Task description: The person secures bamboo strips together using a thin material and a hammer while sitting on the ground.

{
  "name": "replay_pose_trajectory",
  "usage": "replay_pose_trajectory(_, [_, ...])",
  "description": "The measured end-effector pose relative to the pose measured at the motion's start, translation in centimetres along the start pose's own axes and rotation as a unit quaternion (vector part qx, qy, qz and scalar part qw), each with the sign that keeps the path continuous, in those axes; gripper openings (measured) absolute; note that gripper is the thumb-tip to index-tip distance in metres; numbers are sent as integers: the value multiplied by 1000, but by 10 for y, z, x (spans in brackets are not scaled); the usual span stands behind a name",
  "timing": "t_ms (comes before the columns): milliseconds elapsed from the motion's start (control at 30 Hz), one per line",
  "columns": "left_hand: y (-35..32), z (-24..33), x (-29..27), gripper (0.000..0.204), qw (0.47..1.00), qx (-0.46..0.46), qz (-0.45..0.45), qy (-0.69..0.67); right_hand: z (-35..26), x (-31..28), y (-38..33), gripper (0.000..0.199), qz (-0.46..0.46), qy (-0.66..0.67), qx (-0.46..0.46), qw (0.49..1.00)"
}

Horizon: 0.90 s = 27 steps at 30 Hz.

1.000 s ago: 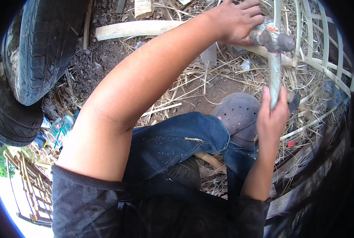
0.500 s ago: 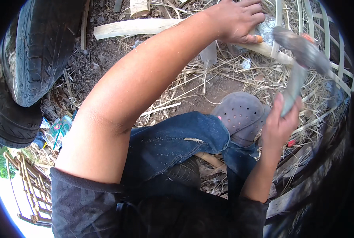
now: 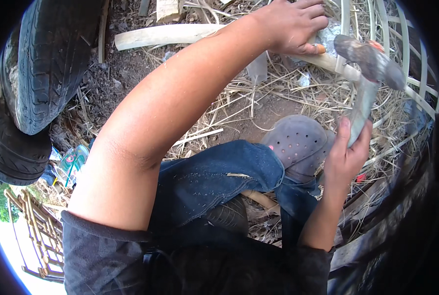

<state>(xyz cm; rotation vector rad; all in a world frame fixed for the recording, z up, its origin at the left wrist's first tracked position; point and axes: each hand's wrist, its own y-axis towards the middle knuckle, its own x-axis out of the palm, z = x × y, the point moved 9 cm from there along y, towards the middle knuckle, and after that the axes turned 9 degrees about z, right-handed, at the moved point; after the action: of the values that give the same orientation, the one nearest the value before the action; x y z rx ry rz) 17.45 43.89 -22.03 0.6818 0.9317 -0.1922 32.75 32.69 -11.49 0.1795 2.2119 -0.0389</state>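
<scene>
My right hand [image 3: 348,152] is wrapped round the pale handle of a hammer [image 3: 365,101]. The hammer's dark metal head hangs over a pale bamboo strip [image 3: 348,72]; I cannot tell whether it touches. At the upper middle, my left hand [image 3: 298,27] grips this strip from above, its fingers bent over it near the frame's top edge. Something orange [image 3: 320,48] shows at the tip of my left thumb. A grey stone [image 3: 330,37] lies just right of that hand. Several upright thin strips [image 3: 380,24] cross the long one at the upper right.
Two worn tyres [image 3: 50,64] stand at the left. Bamboo shavings [image 3: 239,88] litter the soil, and another wide strip [image 3: 165,37] lies past my left forearm. My shoe [image 3: 298,142] is below the hammer. A bamboo frame [image 3: 37,236] stands at lower left.
The hammer head has shifted slightly left and is less blurred. My left hand has stayed in place on the strip.
</scene>
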Motion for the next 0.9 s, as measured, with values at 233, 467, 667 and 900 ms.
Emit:
replay_pose_trajectory(233, [1,1,-6,57,1000,-5,21,-8,-3,7,-2,17,-20,-25,-18,999])
replay_pose_trajectory(467, [-2,1,-3,58,999,-5,0,-43,-9,16,0,17,-64,-47,3,997])
replay_pose_trajectory(667, [1,-2,-6,58,1000,11,0,-8,-2,25,3,19,-55,-71,6,996])
replay_pose_trajectory(900, [-4,-5,3,58,1000,12,-9,0,-8,18,-1,20,-30,-60,-29,997])
